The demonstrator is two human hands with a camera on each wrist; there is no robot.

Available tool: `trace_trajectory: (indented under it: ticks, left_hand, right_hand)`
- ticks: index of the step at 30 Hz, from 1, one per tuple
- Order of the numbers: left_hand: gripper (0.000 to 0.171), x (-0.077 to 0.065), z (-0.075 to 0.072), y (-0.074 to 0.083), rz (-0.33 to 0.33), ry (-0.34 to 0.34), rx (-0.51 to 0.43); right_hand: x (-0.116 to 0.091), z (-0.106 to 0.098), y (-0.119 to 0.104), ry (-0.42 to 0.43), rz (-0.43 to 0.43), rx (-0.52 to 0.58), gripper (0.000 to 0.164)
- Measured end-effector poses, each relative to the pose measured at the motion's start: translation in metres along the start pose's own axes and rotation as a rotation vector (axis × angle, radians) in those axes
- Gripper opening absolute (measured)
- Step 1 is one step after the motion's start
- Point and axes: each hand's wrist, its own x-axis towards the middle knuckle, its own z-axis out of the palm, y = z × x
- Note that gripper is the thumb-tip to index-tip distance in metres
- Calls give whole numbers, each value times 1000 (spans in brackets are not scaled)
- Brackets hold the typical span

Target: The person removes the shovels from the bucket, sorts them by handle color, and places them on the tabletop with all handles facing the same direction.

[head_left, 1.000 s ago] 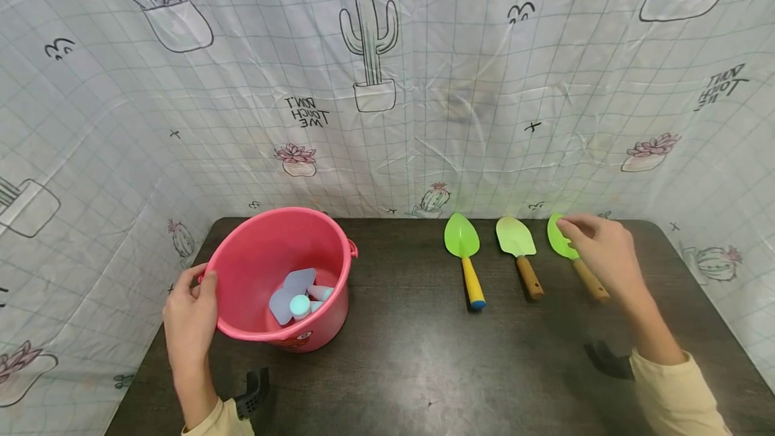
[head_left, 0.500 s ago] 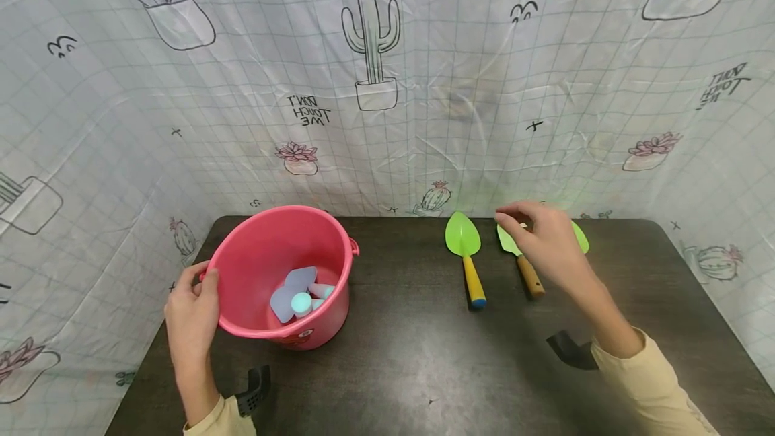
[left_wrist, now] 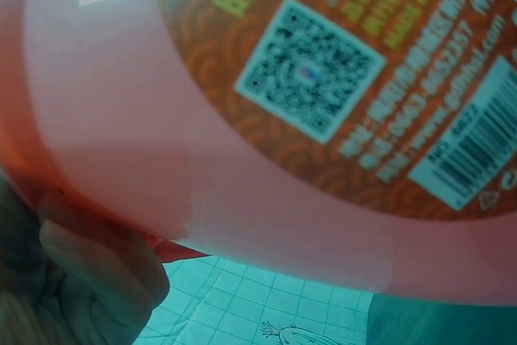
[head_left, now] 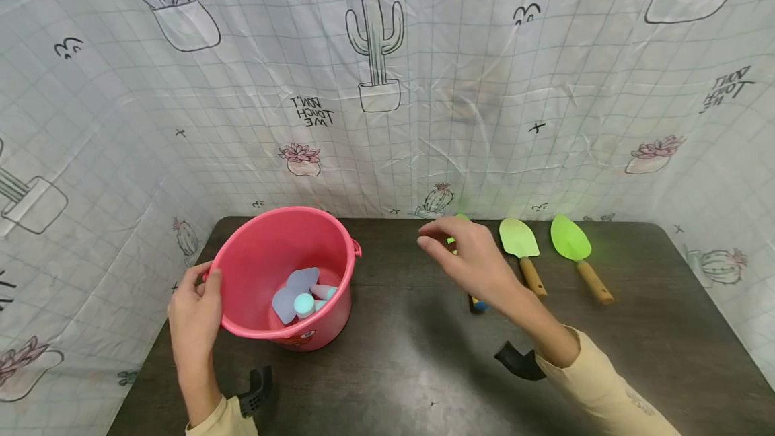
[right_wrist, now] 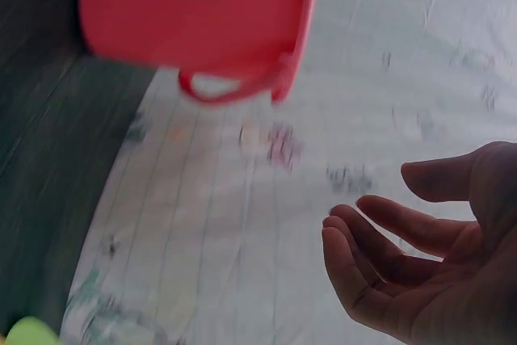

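On the left of the table, my left hand grips the rim of a pink bucket, fingers and thumb over its left side. Inside lie pale purple flat blades and pieces with turquoise ends. My right hand is held above the table with bent fingers, thumb apart from them and nothing between. It covers most of a green trowel whose blue handle end shows below it. A pale green trowel and a bright green trowel, both wooden-handled, lie further right.
A white sheet printed with cacti hangs behind and at both sides of the dark table. The bucket's handle joint juts out on its right. A label with printed codes covers part of the bucket's side.
My right hand has swept left, from over the rightmost trowel, past the middle one, to the yellow-handled one. My left hand and the bucket have stayed in place.
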Motion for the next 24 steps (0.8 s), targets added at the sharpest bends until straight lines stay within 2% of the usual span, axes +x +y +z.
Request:
trace_trajectory:
  ticks: [3, 5, 10, 17, 24]
  left_hand:
    - [50, -1, 0, 1, -2, 4, -2]
    - [50, -2, 0, 2, -6, 6, -4]
    - [52, -4, 0, 1, -4, -7, -13]
    - [51, -4, 0, 0, -1, -5, -14]
    - [50, -5, 0, 1, -10, -3, -5]
  right_hand:
    - [9, 16, -17, -15, -88, 21, 13]
    - [16, 26, -29, -45, -116, 51, 14]
    - [32, 49, -57, -143, -89, 116, 16]
    - [48, 77, -81, -241, -62, 136, 21]
    - [63, 102, -95, -333, -77, 79, 19]
